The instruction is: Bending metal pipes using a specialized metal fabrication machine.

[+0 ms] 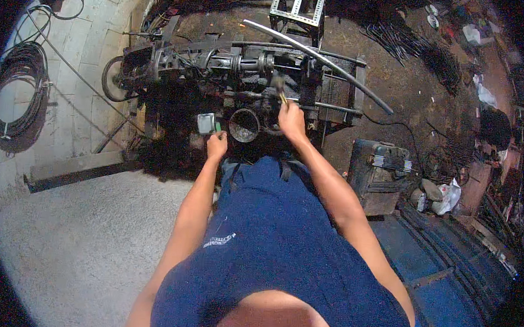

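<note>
My right hand (291, 119) is closed round the yellowish handle of what looks like a small brush (281, 90). Its dark, blurred end reaches over the greasy machine (220, 63), close to the round chuck-like part (266, 63). Lower and to the left, my left hand (217, 144) pinches a small green piece (218, 127), whose kind I cannot make out. Right beside that piece is a pale grey square dish or plate (205, 123). Between my hands sits a round metal funnel or bowl (244, 125) on the machine's near side.
A long metal pipe (321, 57) lies slantwise over the machine's right end. Behind it stands a perforated metal frame (297, 5). At right are a grey finned metal box (380, 170) and a cable; at left, coiled black hose (18, 91) and a steel beam (78, 168).
</note>
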The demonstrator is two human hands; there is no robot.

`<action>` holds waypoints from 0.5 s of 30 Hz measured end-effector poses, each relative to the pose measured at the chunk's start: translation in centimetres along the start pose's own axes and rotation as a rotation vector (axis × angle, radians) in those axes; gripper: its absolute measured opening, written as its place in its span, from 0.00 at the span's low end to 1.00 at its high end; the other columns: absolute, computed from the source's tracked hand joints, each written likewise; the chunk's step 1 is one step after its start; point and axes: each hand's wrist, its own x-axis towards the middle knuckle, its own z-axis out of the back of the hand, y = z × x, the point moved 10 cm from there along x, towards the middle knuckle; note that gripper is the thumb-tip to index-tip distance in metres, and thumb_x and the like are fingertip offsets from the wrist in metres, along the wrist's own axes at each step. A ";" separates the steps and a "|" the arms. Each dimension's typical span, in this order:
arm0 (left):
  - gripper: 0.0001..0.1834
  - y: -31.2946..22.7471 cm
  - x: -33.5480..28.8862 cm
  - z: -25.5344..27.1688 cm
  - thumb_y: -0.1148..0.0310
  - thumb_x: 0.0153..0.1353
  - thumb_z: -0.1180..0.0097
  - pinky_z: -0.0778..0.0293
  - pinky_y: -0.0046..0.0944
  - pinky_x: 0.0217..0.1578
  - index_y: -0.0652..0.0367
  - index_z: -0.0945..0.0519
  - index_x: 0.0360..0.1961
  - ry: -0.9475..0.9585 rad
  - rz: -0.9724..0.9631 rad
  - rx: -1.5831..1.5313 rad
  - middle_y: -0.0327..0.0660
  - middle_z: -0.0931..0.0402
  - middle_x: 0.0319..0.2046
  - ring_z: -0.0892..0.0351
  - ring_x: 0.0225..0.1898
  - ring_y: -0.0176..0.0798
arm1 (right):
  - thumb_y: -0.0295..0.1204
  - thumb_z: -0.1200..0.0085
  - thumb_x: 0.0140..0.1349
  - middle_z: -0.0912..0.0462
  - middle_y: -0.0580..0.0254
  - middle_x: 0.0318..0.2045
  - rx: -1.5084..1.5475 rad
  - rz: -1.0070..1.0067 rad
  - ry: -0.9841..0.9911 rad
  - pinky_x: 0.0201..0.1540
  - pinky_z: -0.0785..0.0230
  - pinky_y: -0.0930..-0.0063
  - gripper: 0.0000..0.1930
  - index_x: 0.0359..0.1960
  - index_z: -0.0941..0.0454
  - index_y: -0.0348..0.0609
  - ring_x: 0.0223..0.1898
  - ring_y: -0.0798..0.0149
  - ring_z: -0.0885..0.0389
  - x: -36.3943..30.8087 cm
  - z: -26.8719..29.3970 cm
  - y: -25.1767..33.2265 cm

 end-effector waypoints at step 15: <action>0.15 1.5 0.2 -0.9 0.59 0.59 0.49 0.28 0.48 0.44 0.53 0.19 0.42 0.030 0.009 -0.039 0.55 0.21 0.38 0.23 0.43 0.58 | 0.37 0.60 0.62 0.23 0.33 0.33 0.011 -0.046 0.032 0.43 0.34 0.47 0.18 0.37 0.25 0.32 0.39 0.35 0.24 -0.7 -1.4 -1.4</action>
